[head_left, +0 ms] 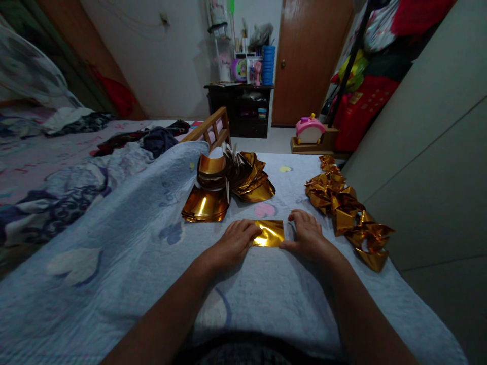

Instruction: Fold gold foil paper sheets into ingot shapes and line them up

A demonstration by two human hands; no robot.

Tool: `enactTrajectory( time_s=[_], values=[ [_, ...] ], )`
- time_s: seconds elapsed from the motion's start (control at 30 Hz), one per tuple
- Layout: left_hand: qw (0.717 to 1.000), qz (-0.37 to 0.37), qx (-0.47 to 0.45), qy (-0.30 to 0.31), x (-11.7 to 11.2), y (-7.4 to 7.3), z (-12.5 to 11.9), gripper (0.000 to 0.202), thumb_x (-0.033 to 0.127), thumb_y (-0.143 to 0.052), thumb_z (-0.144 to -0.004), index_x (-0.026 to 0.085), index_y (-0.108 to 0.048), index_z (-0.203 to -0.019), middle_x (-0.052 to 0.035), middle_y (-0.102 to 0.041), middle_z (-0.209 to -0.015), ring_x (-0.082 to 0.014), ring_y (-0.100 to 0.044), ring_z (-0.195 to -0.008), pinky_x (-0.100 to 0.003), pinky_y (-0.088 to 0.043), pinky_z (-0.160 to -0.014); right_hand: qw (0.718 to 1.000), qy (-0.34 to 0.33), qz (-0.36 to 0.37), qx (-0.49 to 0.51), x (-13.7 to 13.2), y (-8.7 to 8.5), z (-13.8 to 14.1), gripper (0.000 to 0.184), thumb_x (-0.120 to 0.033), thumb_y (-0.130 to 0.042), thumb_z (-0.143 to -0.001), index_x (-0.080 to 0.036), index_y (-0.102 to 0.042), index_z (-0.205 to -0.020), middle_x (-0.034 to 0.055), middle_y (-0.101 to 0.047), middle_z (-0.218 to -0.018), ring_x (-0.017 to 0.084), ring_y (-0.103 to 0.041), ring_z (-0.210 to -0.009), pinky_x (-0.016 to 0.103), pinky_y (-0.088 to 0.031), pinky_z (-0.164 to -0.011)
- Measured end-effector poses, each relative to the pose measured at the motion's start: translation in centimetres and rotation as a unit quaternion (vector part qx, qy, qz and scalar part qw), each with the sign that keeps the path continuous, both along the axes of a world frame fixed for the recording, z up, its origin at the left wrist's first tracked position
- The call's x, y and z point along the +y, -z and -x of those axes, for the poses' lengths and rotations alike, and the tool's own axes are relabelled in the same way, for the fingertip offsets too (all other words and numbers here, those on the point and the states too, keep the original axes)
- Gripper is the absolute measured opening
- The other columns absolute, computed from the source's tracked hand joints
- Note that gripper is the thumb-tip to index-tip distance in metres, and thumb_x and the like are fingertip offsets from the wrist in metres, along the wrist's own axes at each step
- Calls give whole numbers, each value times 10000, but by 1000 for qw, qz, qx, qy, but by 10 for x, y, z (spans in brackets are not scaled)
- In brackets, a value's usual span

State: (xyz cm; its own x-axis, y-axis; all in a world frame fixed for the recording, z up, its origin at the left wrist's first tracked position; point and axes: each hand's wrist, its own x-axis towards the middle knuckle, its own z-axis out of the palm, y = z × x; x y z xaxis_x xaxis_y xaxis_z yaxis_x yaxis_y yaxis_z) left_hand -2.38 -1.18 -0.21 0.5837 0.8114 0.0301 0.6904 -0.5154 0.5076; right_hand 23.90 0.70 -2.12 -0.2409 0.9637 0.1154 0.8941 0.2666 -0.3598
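Observation:
A small rectangular sheet of shiny gold foil paper (270, 234) lies flat on the pale blue quilt in front of me. My left hand (238, 238) covers its left end, thumb and fingers pressed together on it. At the sheet's lower right corner the thumb of my right hand (306, 235) touches or nearly touches the edge, while its fingers are spread above the quilt. Just beyond the hands sits a fanned stack of gold foil sheets (207, 203). To the right stretches a row of folded gold foil pieces (338, 203).
The patterned blue quilt (152, 284) forms the work surface, with a wooden rail (207, 126) at its far left. A pink and white toy (310, 132) stands past the far edge. Grey cabinet panels (429, 192) border the right side.

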Motion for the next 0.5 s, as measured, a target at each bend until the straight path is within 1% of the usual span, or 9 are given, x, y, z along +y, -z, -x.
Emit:
enactTrajectory(
  time_s=[0.1, 0.17, 0.27, 0.33, 0.43, 0.5],
  values=[
    [1000, -1, -3, 4, -1, -4, 0, 317, 173, -444, -951, 301, -531, -1228, -47, -558, -1291, -225, -483, -1182, -393, -405, -1058, 1000, -15, 27, 6, 0, -3, -5, 565, -396, -769, -664, -224, -536, -1149, 146, -557, -1319, 346, -507, -1202, 452, -402, -962],
    [1000, 2, -1, 8, -1, -7, 0, 309, 183, -467, -944, 287, -531, -1228, -49, -553, -1302, -232, -478, -1192, -403, -395, -1066, 999, -24, 29, 15, 0, -6, -8, 526, -343, -722, -688, -223, -531, -1164, 143, -554, -1320, 335, -505, -1208, 443, -403, -970],
    [1000, 7, 1, 5, -1, -8, -1, 329, 222, -561, -901, 253, -533, -1227, -62, -541, -1309, -252, -467, -1202, -424, -385, -1067, 999, -23, 11, 45, -1, -12, -8, 465, -276, -639, -718, -225, -516, -1164, 137, -542, -1311, 325, -498, -1205, 442, -404, -963],
    [1000, 2, -3, -1, -1, -7, -2, 338, 244, -603, -879, 240, -542, -1211, -65, -545, -1293, -257, -471, -1191, -429, -385, -1053, 997, -19, -17, 78, -1, -16, -4, 394, -262, -611, -734, -230, -515, -1115, 131, -535, -1292, 325, -489, -1197, 452, -401, -956],
    [1000, -16, -15, -3, 0, -3, -3, 321, 255, -629, -869, 237, -567, -1184, -60, -571, -1234, -254, -492, -1153, -427, -389, -1026, 989, -69, -61, 118, -4, -24, 6, 284, -241, -618, -758, -224, -530, -1028, 121, -540, -1229, 314, -480, -1170, 451, -392, -959],
    [999, -32, -26, -5, 1, 0, -4, 312, 260, -654, -861, 233, -596, -1167, -59, -588, -1191, -253, -511, -1119, -420, -400, -1001, 984, -112, -58, 125, -8, -27, 15, 249, -237, -649, -769, -221, -552, -997, 111, -553, -1206, 300, -478, -1146, 444, -385, -960]
  ],
)
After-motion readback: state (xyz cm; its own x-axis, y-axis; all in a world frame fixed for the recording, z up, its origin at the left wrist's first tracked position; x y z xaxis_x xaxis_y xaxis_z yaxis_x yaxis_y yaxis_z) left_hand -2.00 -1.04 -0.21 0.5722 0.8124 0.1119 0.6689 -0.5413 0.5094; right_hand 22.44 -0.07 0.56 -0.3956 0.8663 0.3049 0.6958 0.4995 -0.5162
